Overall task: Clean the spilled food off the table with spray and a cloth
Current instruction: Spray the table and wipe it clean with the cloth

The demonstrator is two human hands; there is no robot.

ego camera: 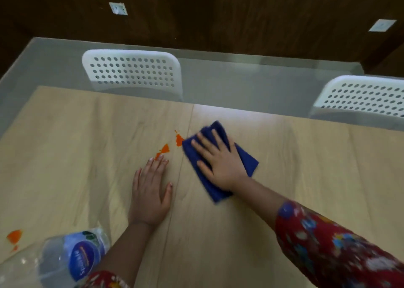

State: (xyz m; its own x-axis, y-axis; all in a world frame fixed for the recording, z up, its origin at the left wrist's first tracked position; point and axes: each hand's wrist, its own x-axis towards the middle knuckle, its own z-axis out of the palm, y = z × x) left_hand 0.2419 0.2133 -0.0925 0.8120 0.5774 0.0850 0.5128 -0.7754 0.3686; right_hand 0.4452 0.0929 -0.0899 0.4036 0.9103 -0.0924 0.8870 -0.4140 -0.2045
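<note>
One head view, tilted steeply down and forward.
You look from the near edge of the table (306, 156), close over it; its wood fills the lower half, and beyond the far edge your view takes in two white chairs (131, 54) and a dark wall (218, 14).

A white perforated chair (132, 71) and a second chair (363, 97) stand on grey floor (240, 80) before a dark wooden wall (218, 14).
</note>
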